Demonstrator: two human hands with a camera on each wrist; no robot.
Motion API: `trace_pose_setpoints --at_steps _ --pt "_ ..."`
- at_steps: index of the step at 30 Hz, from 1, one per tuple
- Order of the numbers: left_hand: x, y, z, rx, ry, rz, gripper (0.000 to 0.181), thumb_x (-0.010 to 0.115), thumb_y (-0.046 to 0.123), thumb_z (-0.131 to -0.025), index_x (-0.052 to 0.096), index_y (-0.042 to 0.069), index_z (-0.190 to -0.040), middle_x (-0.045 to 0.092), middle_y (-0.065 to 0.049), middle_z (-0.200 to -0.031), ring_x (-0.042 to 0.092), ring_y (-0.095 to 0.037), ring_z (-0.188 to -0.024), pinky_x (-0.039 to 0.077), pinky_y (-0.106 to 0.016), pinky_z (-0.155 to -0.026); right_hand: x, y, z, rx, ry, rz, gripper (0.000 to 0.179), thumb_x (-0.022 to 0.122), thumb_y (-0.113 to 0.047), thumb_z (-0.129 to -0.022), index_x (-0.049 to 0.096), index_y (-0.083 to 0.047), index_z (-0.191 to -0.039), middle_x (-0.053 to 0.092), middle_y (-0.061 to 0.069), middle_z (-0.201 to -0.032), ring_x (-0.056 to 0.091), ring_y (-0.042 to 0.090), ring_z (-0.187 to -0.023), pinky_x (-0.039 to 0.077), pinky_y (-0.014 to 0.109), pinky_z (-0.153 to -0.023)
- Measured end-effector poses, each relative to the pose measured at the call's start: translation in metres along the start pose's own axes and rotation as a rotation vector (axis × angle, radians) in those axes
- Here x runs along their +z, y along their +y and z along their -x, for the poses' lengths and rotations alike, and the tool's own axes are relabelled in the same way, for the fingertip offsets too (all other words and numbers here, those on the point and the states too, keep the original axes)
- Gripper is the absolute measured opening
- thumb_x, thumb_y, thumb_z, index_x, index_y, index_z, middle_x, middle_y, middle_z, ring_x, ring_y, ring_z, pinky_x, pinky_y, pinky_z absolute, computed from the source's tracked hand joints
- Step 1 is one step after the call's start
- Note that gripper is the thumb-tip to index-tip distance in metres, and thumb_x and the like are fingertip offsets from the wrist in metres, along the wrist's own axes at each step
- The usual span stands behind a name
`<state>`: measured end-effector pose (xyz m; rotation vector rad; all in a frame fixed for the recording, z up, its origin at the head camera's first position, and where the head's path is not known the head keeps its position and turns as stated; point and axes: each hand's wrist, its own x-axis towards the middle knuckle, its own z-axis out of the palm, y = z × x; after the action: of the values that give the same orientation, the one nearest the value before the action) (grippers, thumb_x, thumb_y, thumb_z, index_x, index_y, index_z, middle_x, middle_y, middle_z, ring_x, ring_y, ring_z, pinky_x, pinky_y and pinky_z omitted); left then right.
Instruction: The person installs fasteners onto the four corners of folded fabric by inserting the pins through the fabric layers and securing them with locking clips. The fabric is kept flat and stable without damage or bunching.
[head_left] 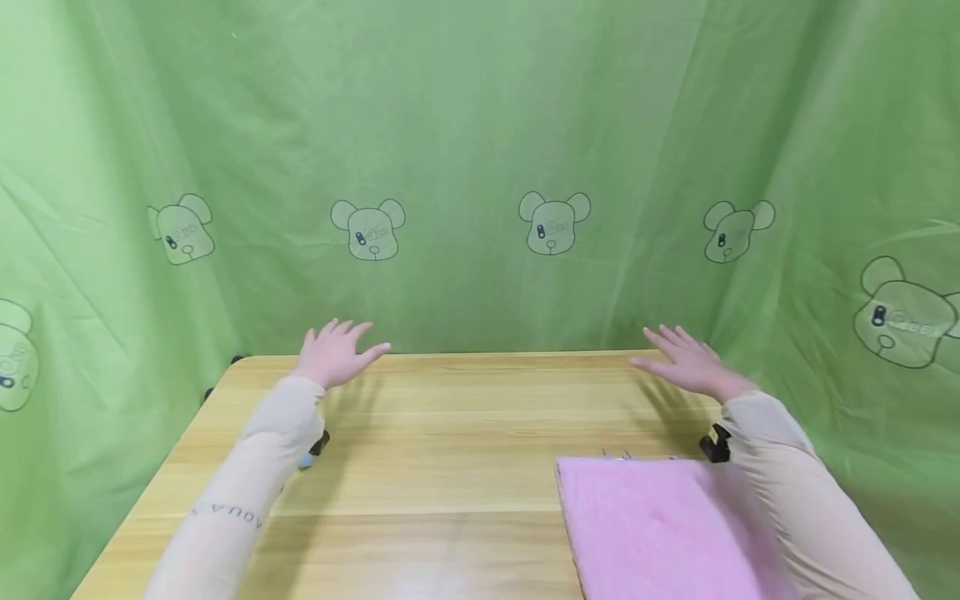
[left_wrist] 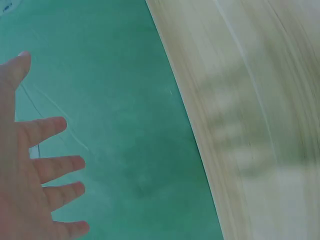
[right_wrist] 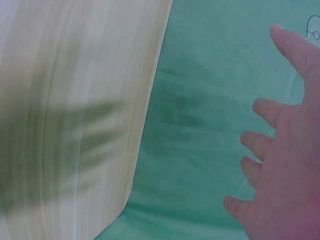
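While both hands [head_left: 335, 354] [head_left: 686, 365] hover, wooden table [head_left: 465, 425] below

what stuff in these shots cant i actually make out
- Head view: what the thin tips belong to; the pink cloth hides the rest.
- Head view: the blue item, mostly behind the left sleeve.
- Head view: lettering on the bear drawings, too small and faint.
- Wrist views: the left hand and right hand, cut off by frame edges.
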<state>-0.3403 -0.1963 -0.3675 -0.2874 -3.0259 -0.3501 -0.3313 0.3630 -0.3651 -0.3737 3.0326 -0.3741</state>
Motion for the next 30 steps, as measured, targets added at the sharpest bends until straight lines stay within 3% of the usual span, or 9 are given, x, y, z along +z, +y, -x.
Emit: trace_pose_setpoints --at_steps 7,13,16,22,30 --pt "0.005 0.028 0.0 0.134 0.11 -0.041 0.068 0.044 0.064 -0.094 0.052 0.014 -0.139 0.057 -0.013 -0.139 0.052 -0.038 -0.128 0.039 -0.059 -0.105 -0.003 0.019 0.02 -0.043 0.007 -0.069 0.076 0.048 -0.051 -0.097 0.031 0.004 -0.148 0.027 0.038 -0.149 0.024 0.06 -0.135 0.02 0.074 -0.106" --pt "0.023 0.064 0.008 0.247 0.153 -0.004 0.051 0.054 0.05 -0.095 0.06 0.013 -0.13 0.065 -0.011 -0.129 0.061 -0.035 -0.117 0.048 -0.052 -0.099 -0.007 0.041 0.042 -0.095 -0.013 -0.088 0.059 0.059 -0.034 -0.095 0.048 0.008 -0.134 0.057 0.036 -0.124 0.058 0.052 -0.108 0.048 0.061 -0.089" --pt "0.04 0.085 0.014 0.297 0.137 0.034 0.047 0.055 0.048 -0.095 0.061 0.015 -0.128 0.066 -0.009 -0.127 0.063 -0.031 -0.115 0.049 -0.048 -0.099 -0.008 0.053 0.054 -0.122 -0.025 -0.095 0.05 0.064 -0.025 -0.092 0.055 0.01 -0.126 0.066 0.031 -0.111 0.064 0.044 -0.098 0.053 0.052 -0.081" --pt "0.074 0.123 0.023 0.378 0.087 0.126 0.042 0.057 0.045 -0.095 0.064 0.015 -0.124 0.07 -0.006 -0.12 0.066 -0.024 -0.109 0.051 -0.041 -0.096 0.0 0.076 0.073 -0.132 -0.087 -0.11 0.046 0.07 -0.019 -0.086 0.058 0.011 -0.119 0.066 0.031 -0.109 0.065 0.043 -0.096 0.056 0.04 -0.077" --pt "0.106 0.168 0.033 0.412 -0.06 0.151 0.042 0.058 0.045 -0.094 0.064 0.018 -0.125 0.071 -0.003 -0.115 0.067 -0.018 -0.104 0.052 -0.036 -0.093 0.02 0.109 0.086 -0.186 -0.224 -0.17 0.043 0.072 -0.013 -0.082 0.06 0.015 -0.112 0.068 0.027 -0.104 0.064 0.005 -0.087 0.051 0.023 -0.072"
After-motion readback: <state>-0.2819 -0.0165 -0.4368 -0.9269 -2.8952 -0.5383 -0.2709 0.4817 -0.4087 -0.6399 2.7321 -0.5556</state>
